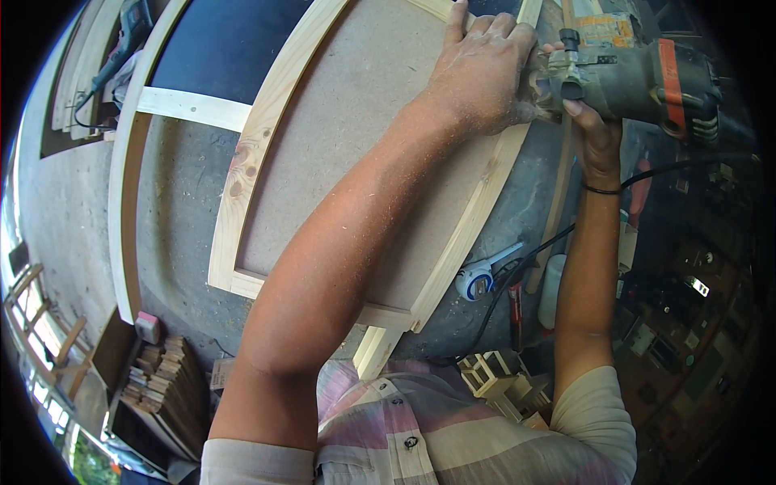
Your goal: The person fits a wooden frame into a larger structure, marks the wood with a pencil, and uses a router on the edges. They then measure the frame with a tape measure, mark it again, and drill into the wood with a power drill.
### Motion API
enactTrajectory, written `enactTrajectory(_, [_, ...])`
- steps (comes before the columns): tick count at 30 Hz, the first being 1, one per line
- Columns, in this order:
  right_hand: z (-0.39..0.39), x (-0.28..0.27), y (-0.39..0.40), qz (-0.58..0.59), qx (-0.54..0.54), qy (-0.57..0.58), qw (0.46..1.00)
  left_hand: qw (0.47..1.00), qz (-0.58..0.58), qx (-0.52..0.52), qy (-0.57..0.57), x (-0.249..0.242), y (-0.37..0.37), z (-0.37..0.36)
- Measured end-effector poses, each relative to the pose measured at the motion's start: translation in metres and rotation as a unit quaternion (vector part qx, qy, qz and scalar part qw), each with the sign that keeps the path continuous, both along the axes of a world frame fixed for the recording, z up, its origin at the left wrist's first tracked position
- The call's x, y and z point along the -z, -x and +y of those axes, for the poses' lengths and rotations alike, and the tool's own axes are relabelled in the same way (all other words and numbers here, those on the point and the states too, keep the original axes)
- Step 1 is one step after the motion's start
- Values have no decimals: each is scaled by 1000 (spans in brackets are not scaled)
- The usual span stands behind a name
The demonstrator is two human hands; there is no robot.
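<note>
A dark handheld trim router (618,77) with an orange band lies sideways, its base end against the right edge of a pale wooden frame (477,194). Wrapped round its body near the base is my right hand (596,137); the thumb shows below, fingertips above. My left hand (481,77), dusty and palm down, is at the frame's upper right. Its thumb and forefinger close about the router's base end, while the other fingers lie over the frame; what is under the palm is hidden. A brown panel (323,153) fills the frame. The router's bit cannot be seen.
A blue-and-white tape measure (475,281) and a black cord (517,271) lie right of the frame. A white bottle (552,291) stands nearby. Another wooden frame (125,218) is at left, with a power tool (125,40) beyond. Stacked wood (166,380) is lower left.
</note>
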State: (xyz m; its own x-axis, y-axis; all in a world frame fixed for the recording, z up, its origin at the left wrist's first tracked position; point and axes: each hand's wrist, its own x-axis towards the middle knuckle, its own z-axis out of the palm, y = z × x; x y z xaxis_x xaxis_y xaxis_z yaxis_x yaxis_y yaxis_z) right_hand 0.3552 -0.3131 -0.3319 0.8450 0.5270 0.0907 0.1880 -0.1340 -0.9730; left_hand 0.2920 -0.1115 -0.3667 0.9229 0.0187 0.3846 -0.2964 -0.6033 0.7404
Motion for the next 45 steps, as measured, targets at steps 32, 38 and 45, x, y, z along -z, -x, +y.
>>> enactTrajectory(32, [9,-9,10,-11,-9,5,1000,1000,22,5,-2,-3,8,4])
enactTrajectory(38, [12,-6,9,-31,-14,-11,999,999,23,10,39,-11,9,6])
enactTrajectory(45, [10,-6,5,-12,-2,21,1000,998,22,11,51,-12,8,6])
